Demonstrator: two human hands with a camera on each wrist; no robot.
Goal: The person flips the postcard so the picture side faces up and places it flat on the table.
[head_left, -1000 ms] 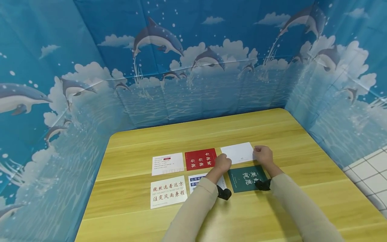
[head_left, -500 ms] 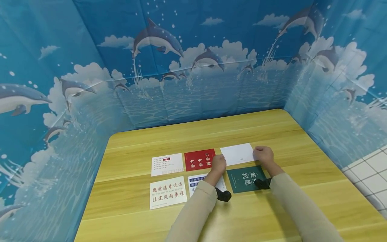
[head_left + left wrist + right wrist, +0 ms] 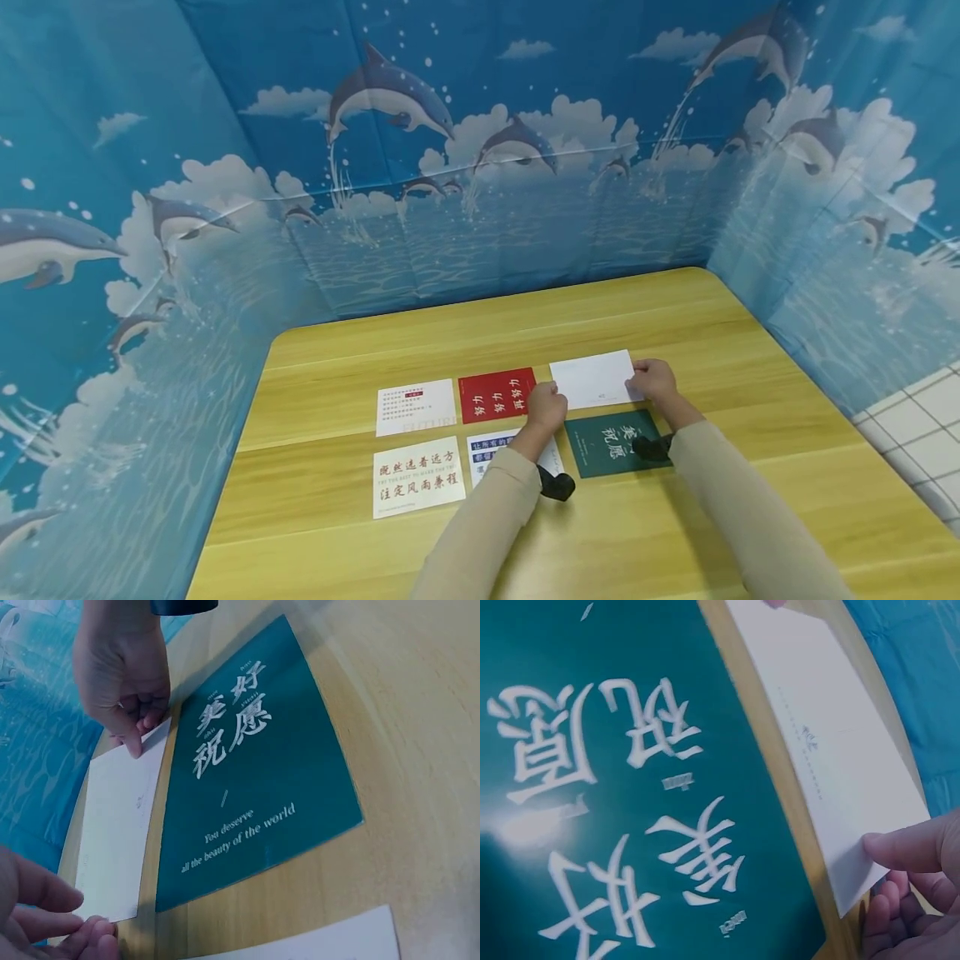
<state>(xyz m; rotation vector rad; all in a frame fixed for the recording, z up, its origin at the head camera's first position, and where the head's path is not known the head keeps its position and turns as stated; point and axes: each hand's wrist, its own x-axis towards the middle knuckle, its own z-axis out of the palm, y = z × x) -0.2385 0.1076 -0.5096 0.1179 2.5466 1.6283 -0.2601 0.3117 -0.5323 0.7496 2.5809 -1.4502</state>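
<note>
A plain white card (image 3: 591,379) lies in the back row at the right. My right hand (image 3: 654,382) pinches its right end, thumb (image 3: 904,846) on top and fingers curled beneath. At the card's near left corner, my left hand (image 3: 547,408) has its fingers (image 3: 94,937) on the edge and seems to pinch it. One fingertip (image 3: 776,602) of the left hand shows on the card in the right wrist view. Just in front of the white card is a green card (image 3: 603,446) with white lettering, partly covered by the right wrist's black strap.
A red card (image 3: 491,398) and a white card with printed lines (image 3: 416,421) fill the back row's left side. In front lie a cream card (image 3: 417,475) and a blue-and-white card (image 3: 487,457), partly behind the left arm. A dolphin-print curtain (image 3: 450,233) borders the wooden table (image 3: 360,550).
The white card has shifted slightly right and toward the back. My left hand has moved slightly right to its corner. The right hand's fingers have changed their hold, thumb now on top.
</note>
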